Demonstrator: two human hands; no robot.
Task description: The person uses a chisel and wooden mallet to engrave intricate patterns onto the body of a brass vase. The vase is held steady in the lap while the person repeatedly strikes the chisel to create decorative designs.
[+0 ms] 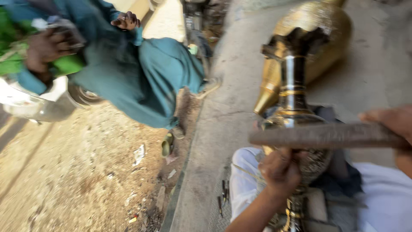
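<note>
A tall brass vase (296, 64), gleaming gold with a dark polished neck and finely textured belly, is lying across the person's lap, while the right hand (397, 129) is gripping a long dull rod (326, 135) and the left hand (281, 172) is closing on a small tool against it.

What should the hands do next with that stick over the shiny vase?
Probably bring the wooden bar down in a light tap onto the brass vase. The right hand holds the bar level just above the vase's lower body, and the left hand is pressed against the vase, steadying it.
</note>
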